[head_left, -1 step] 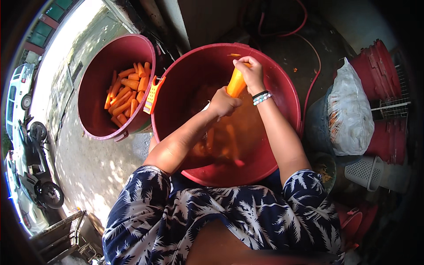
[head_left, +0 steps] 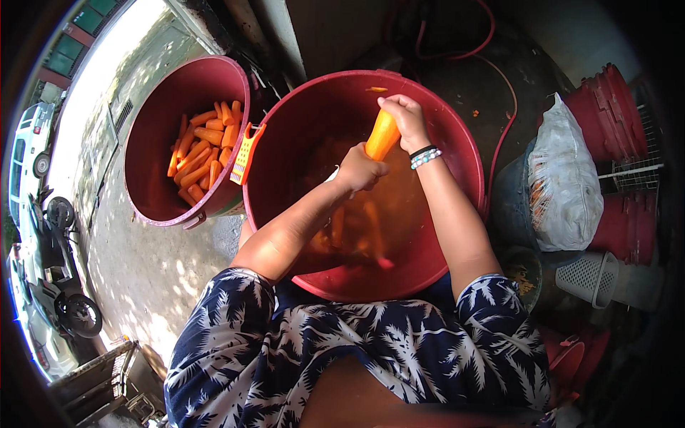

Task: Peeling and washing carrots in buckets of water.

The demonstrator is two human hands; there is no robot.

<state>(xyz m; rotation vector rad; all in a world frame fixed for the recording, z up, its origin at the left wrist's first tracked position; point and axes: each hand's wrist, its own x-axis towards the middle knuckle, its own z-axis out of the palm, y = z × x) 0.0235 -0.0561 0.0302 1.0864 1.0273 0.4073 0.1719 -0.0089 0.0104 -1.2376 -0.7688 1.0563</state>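
A thick, bright orange carrot (head_left: 383, 135) is held at a slant above the large red tub (head_left: 467, 143). My right hand (head_left: 406, 121), with bracelets at its wrist, is closed around the carrot's upper end. Around the lower end, my left hand (head_left: 361, 170) has its fingers curled, hiding that tip. A small whitish thing (head_left: 332, 173) shows beside the left hand; I cannot make out what it is. Below my hands, cloudy orange-brown water (head_left: 396, 207) fills the tub's bottom, and several carrots lie blurred in it. An orange grater-like tool (head_left: 247, 153) hangs on the tub's left rim.
To the left, a second red tub (head_left: 146, 143) contains several carrots (head_left: 200, 160). A white sack (head_left: 567, 178) sits on a bluish container at the right, near stacked red crates (head_left: 614, 114) and a white basket (head_left: 589, 278). A hose (head_left: 510, 135) curves behind the tub.
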